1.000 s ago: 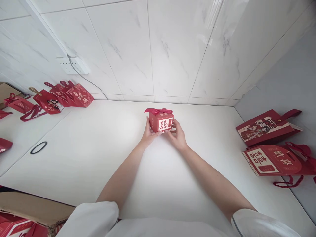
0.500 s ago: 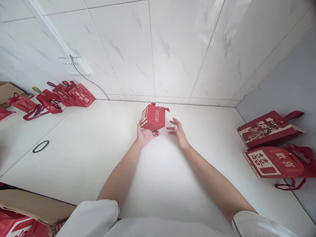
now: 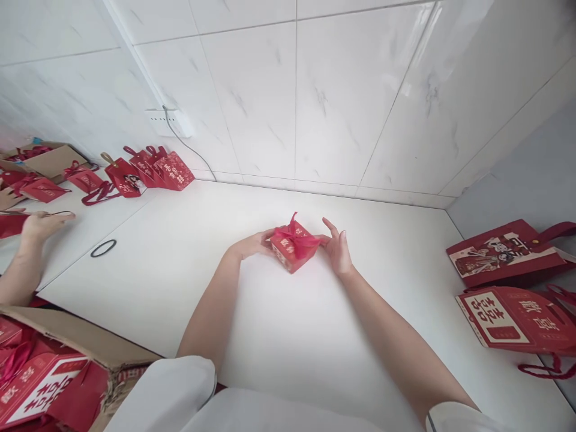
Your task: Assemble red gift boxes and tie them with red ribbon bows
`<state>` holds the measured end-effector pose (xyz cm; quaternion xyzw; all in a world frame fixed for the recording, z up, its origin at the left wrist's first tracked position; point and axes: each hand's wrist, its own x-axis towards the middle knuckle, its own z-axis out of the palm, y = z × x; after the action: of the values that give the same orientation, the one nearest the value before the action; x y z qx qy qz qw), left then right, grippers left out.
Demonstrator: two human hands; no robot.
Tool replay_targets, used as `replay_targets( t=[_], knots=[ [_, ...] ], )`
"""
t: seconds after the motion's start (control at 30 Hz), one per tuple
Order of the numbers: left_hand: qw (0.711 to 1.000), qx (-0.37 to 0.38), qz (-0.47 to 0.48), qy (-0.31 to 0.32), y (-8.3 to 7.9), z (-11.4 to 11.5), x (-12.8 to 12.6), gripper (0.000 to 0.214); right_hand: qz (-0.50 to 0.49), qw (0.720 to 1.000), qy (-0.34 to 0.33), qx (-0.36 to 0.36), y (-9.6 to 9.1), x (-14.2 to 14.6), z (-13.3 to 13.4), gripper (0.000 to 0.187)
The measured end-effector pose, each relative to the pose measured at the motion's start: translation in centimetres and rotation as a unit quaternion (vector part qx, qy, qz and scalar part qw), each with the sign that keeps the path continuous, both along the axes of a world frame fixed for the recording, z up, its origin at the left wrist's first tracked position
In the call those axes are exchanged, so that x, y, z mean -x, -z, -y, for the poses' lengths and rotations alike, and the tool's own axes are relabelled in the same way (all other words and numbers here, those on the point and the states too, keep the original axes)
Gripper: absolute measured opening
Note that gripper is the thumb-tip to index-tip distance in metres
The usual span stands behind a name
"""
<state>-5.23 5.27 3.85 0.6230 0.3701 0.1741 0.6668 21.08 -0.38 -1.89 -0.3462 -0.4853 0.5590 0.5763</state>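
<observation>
Left hand (image 3: pixel 255 244) grips a red cubic cardboard box (image 3: pixel 287 246) at its left; right hand (image 3: pixel 338 249), loosely spread, apparently touches its right. Likely light, crushable; hold opposite sides gently.

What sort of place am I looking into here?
Probably a gift-packaging workroom: a ribboned red box is between two hands at a white table, an open carton holds more red boxes, and another person's hand shows at the left.
</observation>
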Motion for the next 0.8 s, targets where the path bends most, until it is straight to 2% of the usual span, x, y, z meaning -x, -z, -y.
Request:
replay_targets(
  t=[0.07, 0.13, 0.2, 0.27, 0.47, 0.6, 0.7, 0.8],
  knots=[
    [0.997, -0.026, -0.058, -0.047, -1.6, 0.6, 2.5, 0.076, -0.012, 1.000, -0.004, 0.018, 0.0, -0.2, 0.0, 0.074],
    [0.980, -0.059, -0.141, -0.129, -3.0, 1.7, 4.6, 0.066, -0.006, 1.000, -0.003, 0.028, 0.2, -0.2, 0.0, 0.069],
    [0.957, -0.084, -0.202, -0.191, -4.2, 3.3, 5.9, 0.060, 0.016, 0.999, -0.001, 0.028, 0.3, -0.1, -0.1, 0.063],
    [0.945, -0.101, -0.221, -0.218, -5.2, 5.3, 6.2, 0.058, 0.045, 0.999, -0.002, 0.017, 0.4, 0.2, 0.1, 0.058],
    [0.922, -0.153, -0.238, -0.266, -7.7, 10.9, 4.7, 0.056, 0.043, 0.994, -0.094, 0.024, -0.1, 1.4, 1.5, 0.064],
    [0.910, -0.193, -0.240, -0.278, -9.0, 13.2, 3.2, 0.055, 0.077, 0.993, -0.086, 0.026, 0.1, 1.6, 1.7, 0.063],
    [0.904, -0.219, -0.227, -0.286, -9.0, 14.4, 0.7, 0.060, 0.082, 0.993, -0.082, 0.024, 0.4, 1.4, 1.5, 0.062],
    [0.896, -0.261, -0.242, -0.267, -8.0, 15.4, -2.6, 0.071, 0.086, 0.992, -0.083, 0.029, 0.5, 1.3, 1.2, 0.060]
  ],
)
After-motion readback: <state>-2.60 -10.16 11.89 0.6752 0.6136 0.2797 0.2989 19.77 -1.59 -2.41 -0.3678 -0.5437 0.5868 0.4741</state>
